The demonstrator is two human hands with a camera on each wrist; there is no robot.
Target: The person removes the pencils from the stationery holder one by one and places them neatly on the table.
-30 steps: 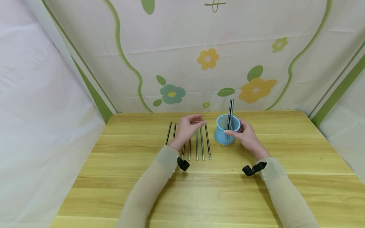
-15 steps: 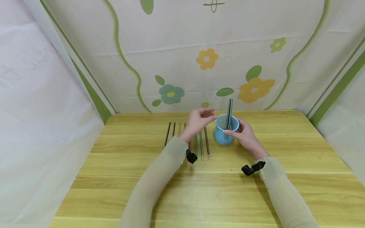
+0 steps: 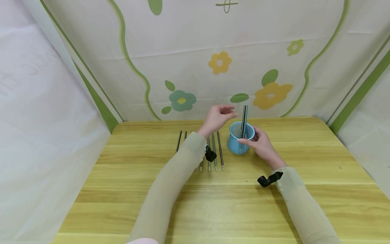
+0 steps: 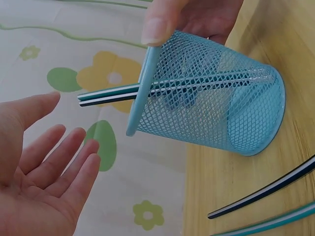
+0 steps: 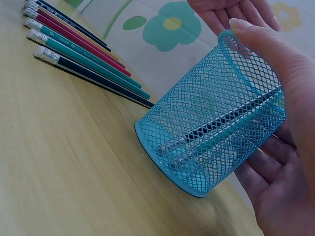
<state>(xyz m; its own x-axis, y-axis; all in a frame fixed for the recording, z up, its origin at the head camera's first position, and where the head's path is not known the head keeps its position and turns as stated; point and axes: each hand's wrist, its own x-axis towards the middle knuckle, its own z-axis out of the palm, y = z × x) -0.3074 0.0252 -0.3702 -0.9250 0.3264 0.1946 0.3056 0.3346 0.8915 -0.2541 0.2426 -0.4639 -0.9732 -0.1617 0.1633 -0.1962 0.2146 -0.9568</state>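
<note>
My right hand [image 3: 261, 144] grips a light blue mesh pencil cup [image 3: 237, 146], its thumb at the rim and its fingers round the far side. The cup stands upright on the table. Inside lean two pencils [image 3: 244, 117], one dark striped and one teal, eraser ends at the bottom. Beside their upper ends hovers my left hand [image 4: 49, 167], fingers spread loosely with nothing between them; a gap shows between fingertips and pencils. To the left of the cup lies a row of several pencils [image 5: 88, 59], black, teal, red and yellow, partly hidden by my left forearm in the head view.
The wooden table [image 3: 243, 210] reaches back to a pale curtain [image 3: 182, 44] printed with flowers. More white cloth [image 3: 45, 135] hangs on the left side. A small black camera mount [image 3: 210, 154] sits on my left wrist, and another mount [image 3: 269, 179] on the right.
My left hand has moved from over the pencil row, right and farther back, to beside the upper ends of the pencils in the cup. The right hand keeps its hold on the cup.
</note>
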